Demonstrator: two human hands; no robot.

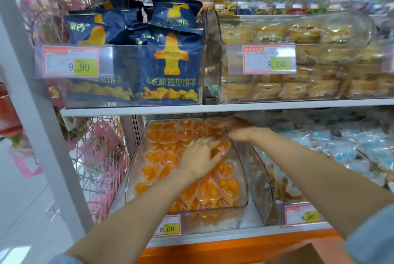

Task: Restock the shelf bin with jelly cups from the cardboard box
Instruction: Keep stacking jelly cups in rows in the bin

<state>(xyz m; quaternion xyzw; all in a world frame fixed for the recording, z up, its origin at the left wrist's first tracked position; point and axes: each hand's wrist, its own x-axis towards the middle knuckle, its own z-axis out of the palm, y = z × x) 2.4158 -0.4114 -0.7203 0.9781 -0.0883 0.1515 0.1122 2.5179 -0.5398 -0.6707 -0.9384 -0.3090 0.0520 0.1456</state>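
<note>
Hands both inside the shelf bin (238,189), so I judge the step as settling and spreading jelly cups (210,191) already tipped in, not fetching more. My left hand (198,160) lies flat on the pile mid-bin, grip spread, fingers fanned over the cups, pinching nothing I can see. My right hand (236,130) reaches to the back under the upper shelf (132,111); its fingers curl over the rear cups and are blurred, so I cannot tell whether that grip is pressed on a cup or loose.

Bin is clear plastic with a curved front, on the lower shelf, price tag (167,225) reading 8.60 on its front. Cups are orange, heart-shaped, sealed; they fill the bin from back wall to front lip, nearly level with the rim.

Cardboard box (307,253): only a brown corner shows at the bottom right, below the shelf edge. Contents hidden.

Next move, my guess: push the back cups flat so none ride over the rim, then pull both hands out and go down to the box, if room remains.

Counts: one jelly bin, one box corner, two hands. Cups: about thirty visible on top, more beneath, exact number not countable. Four price tags visible in all. Blue snack bags (170,67) above: roughly five.
</note>
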